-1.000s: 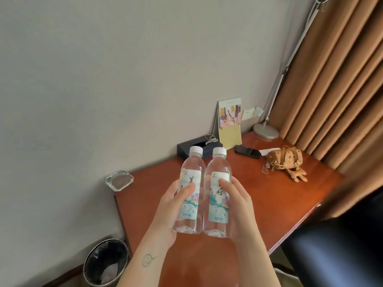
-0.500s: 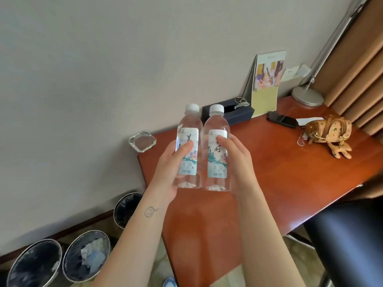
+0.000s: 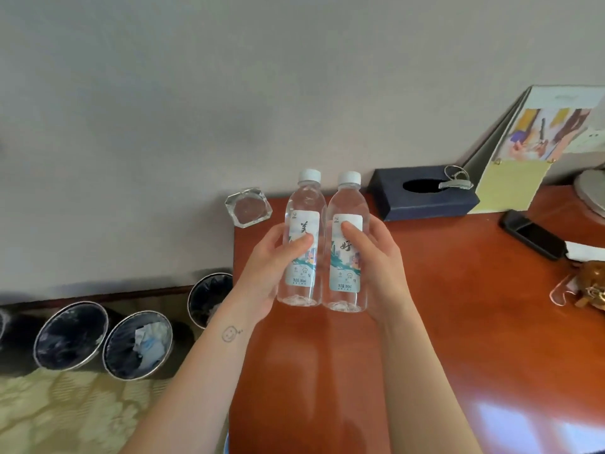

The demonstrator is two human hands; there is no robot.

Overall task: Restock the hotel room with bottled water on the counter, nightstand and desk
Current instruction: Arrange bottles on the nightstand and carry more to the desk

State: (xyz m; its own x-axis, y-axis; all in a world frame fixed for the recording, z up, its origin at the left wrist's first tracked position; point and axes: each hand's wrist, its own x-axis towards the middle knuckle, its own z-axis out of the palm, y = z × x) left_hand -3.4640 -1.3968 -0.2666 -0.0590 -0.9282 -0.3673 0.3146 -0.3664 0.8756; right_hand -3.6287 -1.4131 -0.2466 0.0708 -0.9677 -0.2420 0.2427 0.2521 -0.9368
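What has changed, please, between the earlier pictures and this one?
The left hand and right hand carried the left bottle and right bottle forward and down toward the back edge of the desk, between the ashtray and tissue box. Both grips stayed; nothing was released.

1. You face a plain grey-white wall point(image 3: 163, 109).
2. Against it stands your glossy red-brown desk point(image 3: 458, 355), with bright reflections near its front right.
3. Left, a pale patterned floor point(image 3: 49, 417) meets a dark skirting board point(image 3: 98, 294).
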